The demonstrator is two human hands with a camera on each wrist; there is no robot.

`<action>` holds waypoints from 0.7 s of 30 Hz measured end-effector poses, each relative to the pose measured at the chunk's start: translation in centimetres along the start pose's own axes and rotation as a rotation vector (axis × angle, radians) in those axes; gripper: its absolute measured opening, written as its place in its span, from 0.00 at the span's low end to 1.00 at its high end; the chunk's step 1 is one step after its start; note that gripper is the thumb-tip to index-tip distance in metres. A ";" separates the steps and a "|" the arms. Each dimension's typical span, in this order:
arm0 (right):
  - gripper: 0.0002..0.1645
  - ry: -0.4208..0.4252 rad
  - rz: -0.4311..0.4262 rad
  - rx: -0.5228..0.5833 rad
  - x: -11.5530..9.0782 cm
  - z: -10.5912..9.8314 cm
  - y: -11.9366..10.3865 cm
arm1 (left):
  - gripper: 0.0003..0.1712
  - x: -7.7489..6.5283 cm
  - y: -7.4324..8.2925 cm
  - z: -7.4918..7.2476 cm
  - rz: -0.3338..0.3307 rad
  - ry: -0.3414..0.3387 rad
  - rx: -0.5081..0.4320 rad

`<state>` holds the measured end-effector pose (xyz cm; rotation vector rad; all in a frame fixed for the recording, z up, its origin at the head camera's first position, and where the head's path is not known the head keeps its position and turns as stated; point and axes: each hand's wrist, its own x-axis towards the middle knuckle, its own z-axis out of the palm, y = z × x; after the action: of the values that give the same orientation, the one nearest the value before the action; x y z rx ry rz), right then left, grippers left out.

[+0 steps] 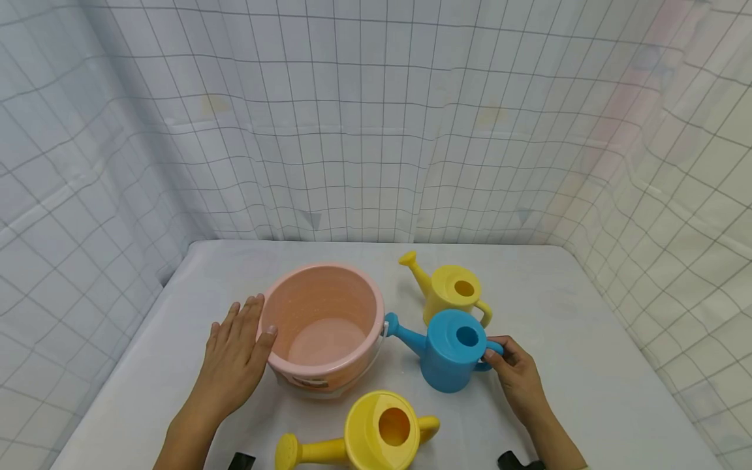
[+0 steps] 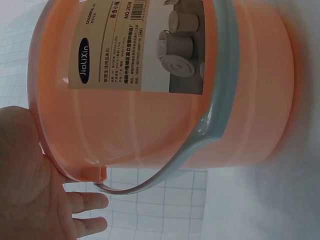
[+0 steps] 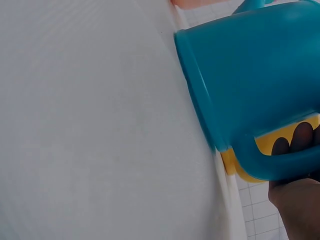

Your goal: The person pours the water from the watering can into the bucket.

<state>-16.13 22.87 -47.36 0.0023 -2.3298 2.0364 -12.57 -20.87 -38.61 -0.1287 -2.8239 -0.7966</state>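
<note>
A pink bucket point(image 1: 320, 356) with a pale carrying handle point(image 2: 225, 100) stands left of the table's middle. My left hand point(image 1: 235, 359) rests against the bucket's left rim, fingers straight and the thumb over the edge. To the right of the bucket is a blue watering can point(image 1: 449, 359), its spout pointing left and its rose close to the bucket's rim. My right hand point(image 1: 517, 382) grips the can's handle point(image 3: 280, 165), fingers curled through the loop. In the right wrist view the can's base is near the white tabletop; whether it touches I cannot tell.
Behind the blue can stands a yellow watering can point(image 1: 452, 287), spout to the left. Another yellow watering can point(image 1: 378, 431) is at the front, cut off by the lower frame edge. White grid-patterned curtains point(image 1: 376, 130) enclose the white table point(image 1: 564, 307).
</note>
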 end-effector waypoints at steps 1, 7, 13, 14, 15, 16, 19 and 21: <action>0.20 0.001 -0.001 0.008 0.0 0.0 0.0 | 0.35 0.0 0.0 0.0 -0.001 -0.001 0.001; 0.17 0.008 -0.022 0.067 -0.1 0.3 0.1 | 0.35 -0.1 -0.1 0.1 -0.002 0.002 0.003; 0.15 0.010 -0.048 0.102 -0.2 0.5 0.1 | 0.35 -0.1 -0.1 0.1 -0.002 0.000 0.003; 0.15 0.013 -0.046 0.104 -0.2 0.5 0.0 | 0.35 -0.1 -0.1 0.1 -0.002 0.000 0.002; 0.16 0.014 -0.044 0.107 -0.2 0.6 0.0 | 0.35 -0.1 -0.1 0.1 -0.002 0.000 0.003; 0.16 0.016 -0.041 0.108 -0.2 0.6 -0.1 | 0.35 -0.1 -0.1 0.1 -0.003 0.000 0.002; 0.18 0.023 -0.031 0.094 -0.2 0.6 -0.2 | 0.35 -0.1 0.0 0.0 -0.002 0.002 0.003; 0.19 0.029 -0.022 0.087 -0.2 0.6 -0.4 | 0.35 -0.1 0.0 0.0 -0.002 0.002 0.004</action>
<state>-15.89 22.18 -47.08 0.0018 -2.2124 2.1115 -12.46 -20.87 -38.64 -0.1247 -2.8236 -0.7907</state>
